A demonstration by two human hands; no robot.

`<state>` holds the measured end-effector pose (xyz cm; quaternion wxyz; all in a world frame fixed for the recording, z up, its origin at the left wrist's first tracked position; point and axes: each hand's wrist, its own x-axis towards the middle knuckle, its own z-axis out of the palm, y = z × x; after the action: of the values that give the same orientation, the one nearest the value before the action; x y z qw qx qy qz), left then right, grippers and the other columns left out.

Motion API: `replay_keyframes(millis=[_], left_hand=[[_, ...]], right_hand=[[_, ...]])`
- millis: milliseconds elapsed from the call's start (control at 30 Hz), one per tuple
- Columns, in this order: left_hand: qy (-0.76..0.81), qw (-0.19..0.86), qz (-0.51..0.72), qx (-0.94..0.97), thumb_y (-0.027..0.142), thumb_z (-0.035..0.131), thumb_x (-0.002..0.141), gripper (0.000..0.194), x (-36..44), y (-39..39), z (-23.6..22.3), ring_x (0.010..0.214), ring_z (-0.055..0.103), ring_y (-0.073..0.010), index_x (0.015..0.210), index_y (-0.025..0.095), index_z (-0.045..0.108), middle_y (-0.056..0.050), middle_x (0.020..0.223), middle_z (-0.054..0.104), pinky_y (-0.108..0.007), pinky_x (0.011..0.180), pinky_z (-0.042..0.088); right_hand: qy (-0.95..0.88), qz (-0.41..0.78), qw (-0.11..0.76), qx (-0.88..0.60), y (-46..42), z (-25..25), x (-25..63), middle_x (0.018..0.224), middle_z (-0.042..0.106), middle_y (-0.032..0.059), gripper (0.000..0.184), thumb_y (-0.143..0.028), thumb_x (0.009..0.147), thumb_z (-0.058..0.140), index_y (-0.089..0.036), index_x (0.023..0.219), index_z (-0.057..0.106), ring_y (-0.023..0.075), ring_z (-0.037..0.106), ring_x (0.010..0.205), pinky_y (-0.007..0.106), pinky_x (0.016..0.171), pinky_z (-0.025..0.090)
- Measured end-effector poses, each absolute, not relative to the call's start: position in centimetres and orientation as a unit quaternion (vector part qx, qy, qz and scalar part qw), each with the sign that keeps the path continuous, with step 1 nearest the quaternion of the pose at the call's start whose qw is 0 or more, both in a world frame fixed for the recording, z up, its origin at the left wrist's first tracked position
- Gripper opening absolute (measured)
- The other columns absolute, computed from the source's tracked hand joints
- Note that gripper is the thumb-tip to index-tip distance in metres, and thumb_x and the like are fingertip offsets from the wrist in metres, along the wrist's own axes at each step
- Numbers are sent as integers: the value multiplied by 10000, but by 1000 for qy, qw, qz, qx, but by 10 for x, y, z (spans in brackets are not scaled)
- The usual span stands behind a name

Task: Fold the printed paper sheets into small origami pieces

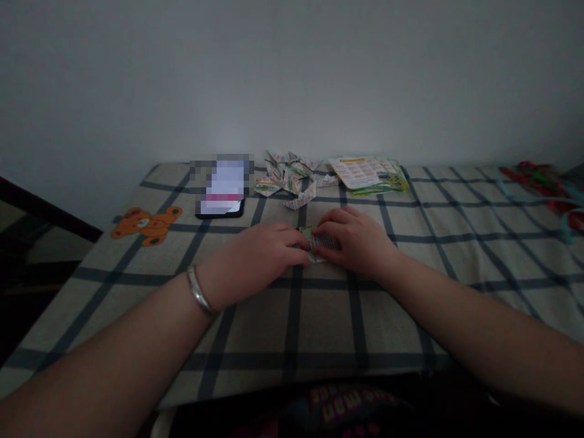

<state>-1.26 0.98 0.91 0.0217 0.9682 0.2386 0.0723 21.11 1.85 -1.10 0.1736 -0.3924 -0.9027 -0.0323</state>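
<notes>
Across the checked bench (260, 340), the left hand (262, 252) touches the left side of one small printed paper (325, 242), the right hand (360, 236) its right; whether either pinches, I cannot tell. Light, even pressure should keep it square. Also: one bear cutout (150, 227), one phone (224, 185), one folded-paper pile (294, 177), one sheet stack (358, 174).

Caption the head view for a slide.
Left hand and right hand hold a small printed paper over checked cloth; folded papers lie beyond.

Lettering on your garment (351, 404) and on the stacked sheets (358, 173) right of the phone (225, 182) could not be read.
</notes>
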Motion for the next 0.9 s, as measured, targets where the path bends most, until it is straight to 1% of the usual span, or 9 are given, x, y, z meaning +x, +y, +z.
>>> replay_keyframes(millis=[133, 267, 367, 467, 533, 633, 767, 900], left_hand=[[249, -18, 45, 967, 131, 564, 896, 208, -10, 3, 12, 1051, 581, -237, 1026, 242, 683, -50, 1149, 645, -414, 895, 493], [245, -4, 60, 968, 128, 566, 893, 218, -13, 3, 14, 1047, 587, -220, 1028, 252, 684, -43, 1149, 646, -389, 890, 494], [236, 18, 70, 969, 115, 556, 889, 255, -16, 7, 14, 1045, 590, -207, 1044, 267, 689, -30, 1152, 648, -372, 901, 485], [245, 37, 65, 967, 77, 564, 854, 307, -16, 9, 13, 1063, 587, -202, 1048, 279, 690, -15, 1165, 644, -369, 916, 482], [249, 37, 61, 966, 63, 570, 836, 318, -16, 9, 13, 1068, 584, -207, 1041, 275, 688, -15, 1169, 637, -372, 917, 484], [248, 28, 59, 967, 70, 567, 840, 297, -14, 7, 13, 1054, 585, -208, 1031, 265, 682, -20, 1158, 632, -376, 911, 489], [247, 26, 63, 967, 100, 575, 841, 254, -13, 6, 15, 1049, 583, -207, 1013, 250, 686, -29, 1127, 641, -373, 911, 489], [238, 6, 66, 969, 143, 572, 863, 191, -14, 7, 17, 1032, 589, -220, 988, 233, 685, -38, 1101, 656, -385, 891, 497]], right_hand=[[-914, -30, 187, -359, 19, -11, 214, 1014, 691, 78, 247, -365, 882, 622, -180, 1005, 729, 229, 593, 921, 358, 806, 458], [-943, 26, 192, -269, 19, -8, 218, 944, 710, 42, 191, -365, 879, 636, -209, 911, 743, 197, 606, 888, 320, 779, 459], [-952, 49, 188, -237, 18, -6, 219, 919, 705, 29, 182, -349, 897, 611, -221, 880, 739, 177, 604, 863, 301, 759, 452], [-956, 36, 180, -229, 16, -6, 218, 896, 696, 25, 173, -302, 913, 578, -230, 894, 734, 171, 592, 837, 299, 735, 437], [-959, 24, 173, -224, 16, -6, 219, 892, 691, 21, 182, -305, 922, 562, -240, 908, 731, 166, 582, 815, 296, 712, 425], [-963, 14, 159, -218, 16, -6, 220, 922, 690, 16, 202, -325, 939, 533, -255, 937, 722, 163, 572, 821, 293, 692, 409], [-965, 1, 150, -216, 15, -6, 220, 951, 685, 19, 195, -298, 939, 520, -258, 967, 708, 164, 561, 843, 295, 701, 401], [-965, -24, 149, -215, 12, -7, 219, 946, 682, 26, 224, -302, 955, 486, -242, 951, 701, 172, 556, 853, 301, 706, 404]])
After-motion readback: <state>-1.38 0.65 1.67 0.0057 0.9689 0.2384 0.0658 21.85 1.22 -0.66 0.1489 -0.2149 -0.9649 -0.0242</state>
